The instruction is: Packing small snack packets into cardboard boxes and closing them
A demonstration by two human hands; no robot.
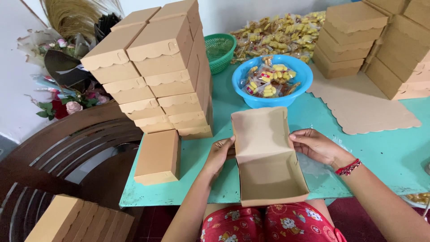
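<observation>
Teal table (pixel 394 152) against a white wall, dark wooden chair (pixel 67 143) on the left. Tall stack of closed tan boxes (pixel 156 71) at left, more stacks (pixel 380 40) at right, a blue bowl (pixel 244 96) of wrapped yellow snacks between them, green basket (pixel 219 51) behind. Open box (pixel 266 157) sits at the table's near edge: left hand (pixel 219 154) and right hand (pixel 316 145) are apart, gripping its two sides.

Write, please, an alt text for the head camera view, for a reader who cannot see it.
Two bare hands, left hand and right hand, hold an open, empty brown cardboard box at the edge of a turquoise table. Behind it stand stacked closed boxes and a blue bowl of wrapped snacks.
</observation>
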